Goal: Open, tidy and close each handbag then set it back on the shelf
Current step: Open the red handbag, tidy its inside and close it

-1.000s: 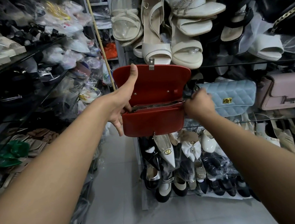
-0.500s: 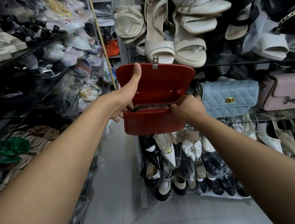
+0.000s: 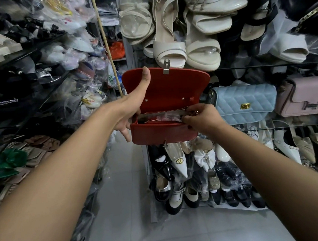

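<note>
Shoe racks crowded both sides of a narrow aisle with a pale tiled floor, and the work went on in the air in front of them. The left grip grasped the red handbag at its left end, thumb stretched up along the inside of the raised flap and the other fingers curled behind and under the body. The right grip was clenched on the right end of the bag's mouth, fingertips pinching at the top edge by the zip; exactly which part they pinched could not be made out. The bag was held clear of any shelf, level, with its flap standing upright and a silver clasp sticking up from the flap's top edge. Its mouth gaped a little, showing clear plastic inside. Just right of the right grip, a pale blue quilted bag stood on a glass shelf, with a pink bag beside it further right. Cream sandals were stacked on the shelf above, right behind the flap. Black and white shoes filled the space below the red bag. A bamboo pole leaned on the racks to the left.
</note>
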